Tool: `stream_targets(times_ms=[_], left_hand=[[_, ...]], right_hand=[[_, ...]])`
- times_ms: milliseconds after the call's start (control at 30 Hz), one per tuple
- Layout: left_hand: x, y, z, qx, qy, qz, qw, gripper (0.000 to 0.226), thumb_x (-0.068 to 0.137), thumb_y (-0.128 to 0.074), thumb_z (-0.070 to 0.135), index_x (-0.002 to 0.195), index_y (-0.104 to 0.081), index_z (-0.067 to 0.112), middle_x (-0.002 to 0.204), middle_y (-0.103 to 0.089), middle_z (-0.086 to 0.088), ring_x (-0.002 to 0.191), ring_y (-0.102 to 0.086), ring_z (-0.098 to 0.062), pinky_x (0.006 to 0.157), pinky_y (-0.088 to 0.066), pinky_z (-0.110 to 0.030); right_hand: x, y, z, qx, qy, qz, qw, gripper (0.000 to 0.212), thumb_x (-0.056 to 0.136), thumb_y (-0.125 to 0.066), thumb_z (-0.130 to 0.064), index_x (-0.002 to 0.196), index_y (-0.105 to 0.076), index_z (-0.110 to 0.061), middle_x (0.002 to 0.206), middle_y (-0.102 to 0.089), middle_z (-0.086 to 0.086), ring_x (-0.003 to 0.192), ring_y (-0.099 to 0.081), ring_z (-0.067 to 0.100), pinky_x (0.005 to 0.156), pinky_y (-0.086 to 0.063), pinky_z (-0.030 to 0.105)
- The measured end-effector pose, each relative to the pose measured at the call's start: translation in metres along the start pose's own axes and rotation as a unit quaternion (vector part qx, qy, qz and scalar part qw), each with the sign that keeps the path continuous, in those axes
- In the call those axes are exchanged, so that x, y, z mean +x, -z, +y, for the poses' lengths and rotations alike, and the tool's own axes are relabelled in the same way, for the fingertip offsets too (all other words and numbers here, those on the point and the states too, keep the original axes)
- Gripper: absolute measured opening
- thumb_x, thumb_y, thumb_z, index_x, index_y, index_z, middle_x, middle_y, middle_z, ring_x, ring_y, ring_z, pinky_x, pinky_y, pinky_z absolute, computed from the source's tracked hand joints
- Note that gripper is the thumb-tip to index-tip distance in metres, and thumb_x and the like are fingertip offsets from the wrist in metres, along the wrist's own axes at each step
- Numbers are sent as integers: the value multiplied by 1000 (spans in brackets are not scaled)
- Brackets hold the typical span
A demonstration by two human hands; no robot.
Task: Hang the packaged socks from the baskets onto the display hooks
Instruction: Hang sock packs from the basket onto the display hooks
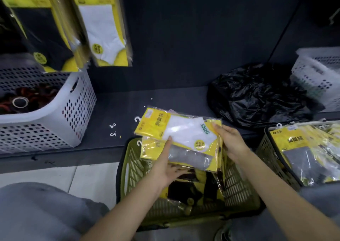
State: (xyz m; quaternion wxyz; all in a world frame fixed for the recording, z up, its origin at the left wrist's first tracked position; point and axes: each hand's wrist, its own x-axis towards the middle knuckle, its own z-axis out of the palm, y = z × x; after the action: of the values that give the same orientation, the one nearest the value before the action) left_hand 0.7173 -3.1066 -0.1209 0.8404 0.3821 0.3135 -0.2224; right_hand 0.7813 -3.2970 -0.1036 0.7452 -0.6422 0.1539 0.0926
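Both hands hold a small stack of yellow sock packs (176,132) above an olive green basket (132,169). The top pack shows white socks, the one beneath grey socks. My left hand (165,165) supports the stack from below, its thumb on the top pack. My right hand (231,141) grips the stack's right edge. More dark sock packs (191,189) lie in the basket. Hung sock packs (106,32) with white and black socks dangle from the display at the upper left.
A white perforated basket (77,110) with dark items sits on the dark shelf at left. A black plastic bag (261,95) and another white basket (318,73) lie at right. A second olive basket (270,152) holds yellow packs. Small white hooks (113,129) lie loose on the shelf.
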Motion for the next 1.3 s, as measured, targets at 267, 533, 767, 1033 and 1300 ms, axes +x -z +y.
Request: stream_targets(times_ms=[267, 533, 767, 1033, 1300], left_hand=[[-34, -41, 97, 7, -265, -87, 960, 62, 69, -71, 44, 122, -60, 15, 120, -67, -7, 113, -62, -26, 103, -44, -47], [-73, -19, 195, 98, -454, -39, 885, 42, 65, -77, 34, 105, -68, 23, 106, -73, 4, 98, -69, -14, 73, -56, -24], [-92, 2, 250, 185, -540, -17, 821, 54, 48, -87, 45, 97, -75, 25, 101, -75, 3, 94, -71, -16, 74, -58, -28], [-105, 17, 286, 233, -571, 9, 787, 35, 55, -86, 46, 87, -74, 40, 87, -76, 8, 82, -73, -13, 59, -56, -20], [-146, 40, 336, 193, -642, 134, 730, 25, 74, -63, 54, 60, -69, 34, 61, -68, 13, 61, -66, -2, 62, -51, -28]], right_hand=[[-33, -43, -75, 69, 141, -82, 984, 33, 76, -65, -42, 95, -74, -16, 86, -75, 4, 70, -70, 14, 57, -55, 24], [-30, -101, -108, -35, 158, -159, 974, 47, 72, -66, -47, 108, -68, -17, 100, -74, 2, 89, -70, 10, 77, -56, 21], [-22, -175, -164, -62, 272, -152, 948, 23, 86, -64, -29, 110, -63, -27, 107, -69, -5, 98, -66, 4, 76, -51, 13], [-17, -259, -195, 23, 298, -164, 940, 17, 90, -61, -24, 102, -66, -14, 100, -74, 2, 96, -70, 19, 86, -55, 37], [-2, -286, -214, 46, 295, -150, 943, 14, 92, -58, -24, 101, -67, -18, 95, -76, -2, 88, -72, 14, 79, -55, 33]])
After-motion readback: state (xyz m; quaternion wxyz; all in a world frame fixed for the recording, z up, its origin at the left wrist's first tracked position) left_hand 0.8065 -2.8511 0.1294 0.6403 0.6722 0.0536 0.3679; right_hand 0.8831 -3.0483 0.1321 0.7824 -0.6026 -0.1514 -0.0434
